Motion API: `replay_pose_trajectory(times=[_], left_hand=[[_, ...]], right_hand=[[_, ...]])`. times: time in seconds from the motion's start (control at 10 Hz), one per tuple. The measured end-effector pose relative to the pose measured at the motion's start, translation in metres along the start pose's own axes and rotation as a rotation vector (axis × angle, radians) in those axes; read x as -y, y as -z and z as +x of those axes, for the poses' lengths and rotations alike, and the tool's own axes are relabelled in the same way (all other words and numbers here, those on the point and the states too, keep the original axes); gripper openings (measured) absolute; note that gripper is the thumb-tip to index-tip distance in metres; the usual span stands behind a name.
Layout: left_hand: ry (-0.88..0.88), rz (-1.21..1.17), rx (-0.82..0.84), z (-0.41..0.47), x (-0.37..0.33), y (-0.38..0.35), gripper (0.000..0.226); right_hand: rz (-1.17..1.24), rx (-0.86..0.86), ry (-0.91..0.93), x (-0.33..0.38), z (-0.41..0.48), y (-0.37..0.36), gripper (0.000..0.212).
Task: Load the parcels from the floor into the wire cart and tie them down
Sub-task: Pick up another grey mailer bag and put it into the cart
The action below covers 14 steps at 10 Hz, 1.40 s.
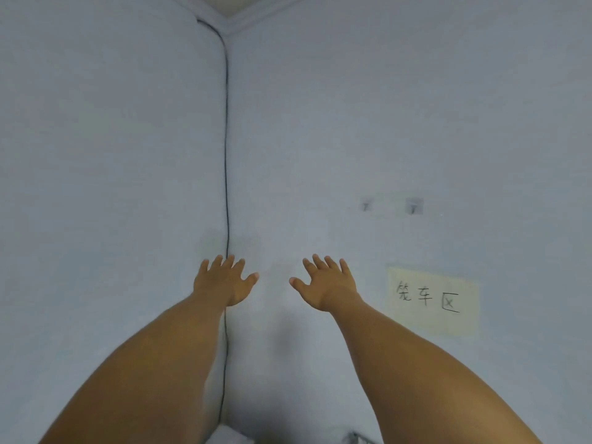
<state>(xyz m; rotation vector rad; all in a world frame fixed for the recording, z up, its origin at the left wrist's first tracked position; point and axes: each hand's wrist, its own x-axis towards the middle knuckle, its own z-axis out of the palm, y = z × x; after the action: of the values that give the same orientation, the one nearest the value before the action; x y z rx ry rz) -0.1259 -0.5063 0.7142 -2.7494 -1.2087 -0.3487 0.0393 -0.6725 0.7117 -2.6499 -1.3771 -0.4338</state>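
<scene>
The light is dim, even and bluish, with no glare. A soft shadow lies on the wall (288, 363) between the arms. The picture is slightly blurred, and straight lines bend near the edges.

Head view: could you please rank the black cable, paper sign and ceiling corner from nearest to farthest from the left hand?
1. Black cable, behind the left hand.
2. Paper sign, lower right.
3. Ceiling corner, top.

Pale blue wall corner (288, 123); black cable (226, 155); handwritten paper sign (432, 299).
</scene>
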Motion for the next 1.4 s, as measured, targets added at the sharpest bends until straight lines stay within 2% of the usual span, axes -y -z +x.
replay_pose_trajectory(times=[0.2, 0.3, 0.5, 0.7, 0.8, 1.0, 1.2, 1.4], left_hand=[[0.177, 0.079, -0.010, -0.014, 0.158, -0.006, 0.075], [0.248, 0.084, 0.018, -0.020, 0.212, -0.012, 0.075], [0.312, 0.095, -0.023, -0.003, 0.291, -0.020, 0.076], [0.294, 0.054, -0.046, 0.052, 0.333, -0.037, 0.075], [0.282, 0.061, -0.055, 0.095, 0.352, -0.044, 0.074], [0.153, 0.044, -0.079, 0.209, 0.359, -0.054, 0.074], [-0.054, -0.003, -0.069, 0.320, 0.319, -0.081, 0.075], [-0.285, -0.064, -0.059, 0.401, 0.251, -0.106, 0.075]], right_hand=[[0.066, -0.011, 0.173, 0.145, 0.048, -0.013, 0.079], [0.095, -0.008, 0.236, 0.198, 0.068, -0.019, 0.079], [0.120, -0.013, 0.301, 0.280, 0.119, -0.033, 0.078], [0.160, -0.024, 0.312, 0.325, 0.180, -0.067, 0.078], [0.199, -0.032, 0.287, 0.332, 0.224, -0.078, 0.078], [0.199, -0.072, 0.165, 0.318, 0.318, -0.090, 0.077], [0.160, -0.094, 0.013, 0.273, 0.376, -0.106, 0.076], [0.077, -0.083, -0.203, 0.205, 0.383, -0.131, 0.075]])
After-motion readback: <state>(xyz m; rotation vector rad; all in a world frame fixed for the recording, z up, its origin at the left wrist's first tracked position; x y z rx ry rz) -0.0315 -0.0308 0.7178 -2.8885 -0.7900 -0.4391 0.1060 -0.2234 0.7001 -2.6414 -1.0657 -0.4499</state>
